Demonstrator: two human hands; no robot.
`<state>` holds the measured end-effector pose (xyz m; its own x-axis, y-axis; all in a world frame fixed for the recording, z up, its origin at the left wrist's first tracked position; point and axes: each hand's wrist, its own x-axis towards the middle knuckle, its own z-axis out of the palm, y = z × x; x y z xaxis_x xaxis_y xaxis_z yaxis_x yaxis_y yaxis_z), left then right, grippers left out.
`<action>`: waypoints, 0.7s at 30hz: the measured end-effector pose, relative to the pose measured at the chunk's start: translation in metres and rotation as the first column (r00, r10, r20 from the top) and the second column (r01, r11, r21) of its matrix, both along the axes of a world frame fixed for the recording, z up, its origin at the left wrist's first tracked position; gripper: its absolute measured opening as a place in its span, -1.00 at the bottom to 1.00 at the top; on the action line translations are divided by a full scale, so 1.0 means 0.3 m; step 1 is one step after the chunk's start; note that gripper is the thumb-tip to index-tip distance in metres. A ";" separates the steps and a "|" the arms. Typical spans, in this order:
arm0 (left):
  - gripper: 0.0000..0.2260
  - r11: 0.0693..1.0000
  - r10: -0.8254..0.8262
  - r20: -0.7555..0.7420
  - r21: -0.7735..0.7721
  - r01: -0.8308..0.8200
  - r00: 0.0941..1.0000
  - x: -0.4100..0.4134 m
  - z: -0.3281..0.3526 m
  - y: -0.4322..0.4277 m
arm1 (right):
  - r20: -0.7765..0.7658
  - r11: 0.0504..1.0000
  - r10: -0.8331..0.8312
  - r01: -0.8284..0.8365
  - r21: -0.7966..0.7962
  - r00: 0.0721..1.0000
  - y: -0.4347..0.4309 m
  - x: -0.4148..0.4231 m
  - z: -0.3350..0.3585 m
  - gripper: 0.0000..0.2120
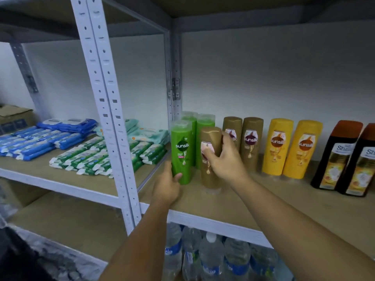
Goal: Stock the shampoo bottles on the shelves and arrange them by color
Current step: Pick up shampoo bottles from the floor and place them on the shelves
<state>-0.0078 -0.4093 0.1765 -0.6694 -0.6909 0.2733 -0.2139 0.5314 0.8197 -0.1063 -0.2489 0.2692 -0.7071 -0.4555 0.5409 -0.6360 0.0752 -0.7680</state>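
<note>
Shelf (223, 201): green bottle (181, 151), gold bottle (210, 179) gripped (gold pair (251, 142) behind, post (113, 118) left).

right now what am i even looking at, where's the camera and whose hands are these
There is no machine here. A person wears one camera on the head, so this single picture looks forward and down at their own arms. The left hand grips the lower part of a green bottle. The right hand grips a gold bottle beside it. Both appear to stand on the shelf board. More green bottles stand behind. To the right come two more gold bottles, yellow bottles and dark bottles. The neighbouring shelf holds blue packs and green packs. Water bottles sit below.
</note>
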 end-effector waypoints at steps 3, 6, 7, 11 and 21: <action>-0.72 1.000 -0.025 -0.031 -0.001 0.025 0.999 -0.014 -0.020 -0.023 | 0.083 0.994 0.050 -0.057 0.089 0.995 -0.021 -0.023 -0.071 -0.38; -0.73 0.999 -0.031 -0.028 -0.020 0.030 0.999 -0.017 -0.032 -0.035 | 0.161 0.970 0.058 -0.093 0.225 0.985 0.021 -0.032 -0.215 -0.34; -0.73 0.999 -0.035 -0.026 -0.018 0.035 0.999 -0.019 -0.034 -0.039 | 0.164 0.952 0.054 -0.100 0.290 0.985 0.039 -0.031 -0.254 -0.35; -0.72 0.998 -0.062 -0.054 -0.009 0.062 0.997 -0.025 -0.037 -0.044 | 0.088 0.909 -0.014 -0.024 0.416 0.996 0.035 -0.068 -0.309 -0.46; -0.72 0.999 -0.042 -0.048 0.015 0.042 0.998 -0.037 -0.045 -0.058 | 0.105 0.885 -0.128 0.066 0.461 0.986 -0.073 -0.117 -0.323 -0.57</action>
